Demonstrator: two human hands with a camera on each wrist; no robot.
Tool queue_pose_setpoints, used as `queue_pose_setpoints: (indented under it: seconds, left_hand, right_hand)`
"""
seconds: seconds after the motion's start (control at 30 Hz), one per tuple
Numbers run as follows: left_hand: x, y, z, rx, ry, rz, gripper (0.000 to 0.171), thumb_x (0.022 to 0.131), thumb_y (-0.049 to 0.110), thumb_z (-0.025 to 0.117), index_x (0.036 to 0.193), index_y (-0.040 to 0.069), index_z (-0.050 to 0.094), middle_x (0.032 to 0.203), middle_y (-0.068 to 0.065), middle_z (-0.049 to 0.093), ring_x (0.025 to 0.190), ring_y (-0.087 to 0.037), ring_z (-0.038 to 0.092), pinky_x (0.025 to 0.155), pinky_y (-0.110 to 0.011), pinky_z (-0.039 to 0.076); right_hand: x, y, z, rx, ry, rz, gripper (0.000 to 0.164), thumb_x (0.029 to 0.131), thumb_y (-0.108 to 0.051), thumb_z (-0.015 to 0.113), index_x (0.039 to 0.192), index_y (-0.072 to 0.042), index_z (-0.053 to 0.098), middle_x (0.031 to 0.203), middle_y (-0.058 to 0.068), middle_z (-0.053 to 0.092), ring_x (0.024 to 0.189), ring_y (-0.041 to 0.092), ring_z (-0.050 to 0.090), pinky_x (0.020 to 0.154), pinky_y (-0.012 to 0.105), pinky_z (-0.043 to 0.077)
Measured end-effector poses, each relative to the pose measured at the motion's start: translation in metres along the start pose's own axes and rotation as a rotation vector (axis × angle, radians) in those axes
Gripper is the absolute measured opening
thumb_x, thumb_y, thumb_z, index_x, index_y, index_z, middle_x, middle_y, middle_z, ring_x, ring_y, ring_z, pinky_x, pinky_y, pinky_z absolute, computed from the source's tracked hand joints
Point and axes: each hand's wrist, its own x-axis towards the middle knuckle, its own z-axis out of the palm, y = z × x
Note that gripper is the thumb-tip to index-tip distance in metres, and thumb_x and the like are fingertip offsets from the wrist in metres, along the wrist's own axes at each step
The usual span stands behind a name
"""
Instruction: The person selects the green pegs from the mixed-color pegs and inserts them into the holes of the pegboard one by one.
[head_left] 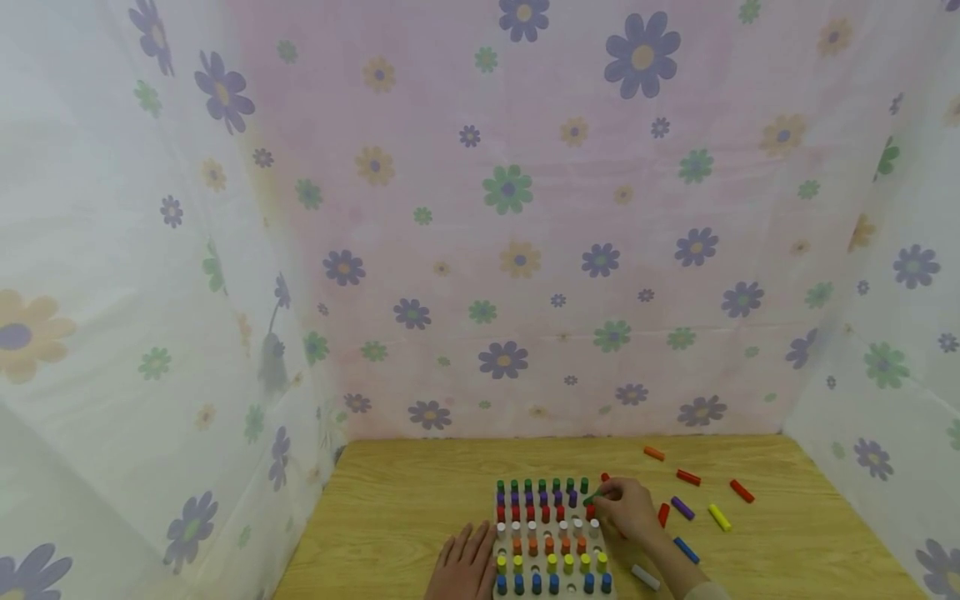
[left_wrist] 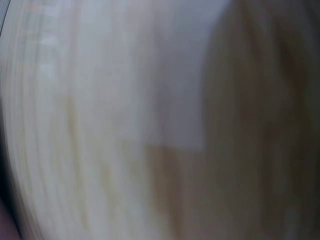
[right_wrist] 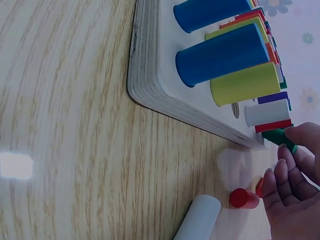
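A wooden pegboard stands at the front of the table, with rows of green, purple, red, white, orange, yellow and blue pegs; some holes are bare. My right hand pinches a green peg between thumb and fingers, tilted at the board's right edge near the purple row. Whether its tip touches the board is hard to tell. My left hand lies with fingers extended against the board's left side, holding nothing. The left wrist view is blurred and shows mainly pale wood grain.
Loose pegs lie on the table right of the board: a purple one, a yellow one, a blue one, a white one, an orange one and several red ones. Flowered sheets enclose the table.
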Motion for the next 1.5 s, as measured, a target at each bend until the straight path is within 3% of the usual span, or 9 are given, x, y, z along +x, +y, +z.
queue_pose_setpoints:
  seconds: [0.37,0.63,1.0,1.5]
  left_hand:
    - [0.000,-0.001,-0.001,0.001,-0.007,-0.001,0.065,0.109,0.060,0.016,0.156,0.026,0.047,0.157,0.001,0.048,0.146,-0.032,0.041,0.123,-0.053,0.031]
    - [-0.002,0.000,-0.001,0.040,0.013,0.014,0.062,0.110,0.058,0.018,0.155,0.028,0.049,0.156,0.005,0.050,0.144,-0.028,0.044,0.120,-0.051,0.037]
    - [-0.003,0.002,0.000,0.042,0.021,0.004,0.064,0.110,0.059,0.016,0.154,0.028,0.050,0.155,0.005,0.050,0.144,-0.028,0.045,0.120,-0.050,0.037]
    - [-0.001,0.002,0.000,0.066,0.052,0.014,0.061,0.110,0.057,0.018,0.153,0.028,0.051,0.154,0.006,0.051,0.142,-0.028,0.047,0.118,-0.050,0.040]
  right_hand:
    - [0.000,-0.003,0.005,-0.010,0.006,-0.007,0.003,0.087,-0.004,0.076,0.089,-0.002,0.074,0.081,0.002,0.068,0.074,0.016,0.062,0.060,0.029,0.056]
    - [-0.001,-0.002,0.011,0.010,0.009,-0.001,0.010,0.091,-0.010,0.077,0.096,-0.002,0.076,0.085,0.003,0.068,0.078,0.016,0.062,0.064,0.031,0.057]
    - [-0.003,-0.009,0.011,0.009,0.007,-0.017,0.018,0.091,-0.011,0.077,0.103,0.002,0.076,0.089,0.003,0.070,0.081,0.017,0.064,0.067,0.035,0.060]
    - [-0.002,-0.011,0.007,-0.029,0.004,-0.026,0.009,0.090,-0.007,0.075,0.097,0.000,0.077,0.088,0.004,0.072,0.081,0.018,0.066,0.067,0.038,0.061]
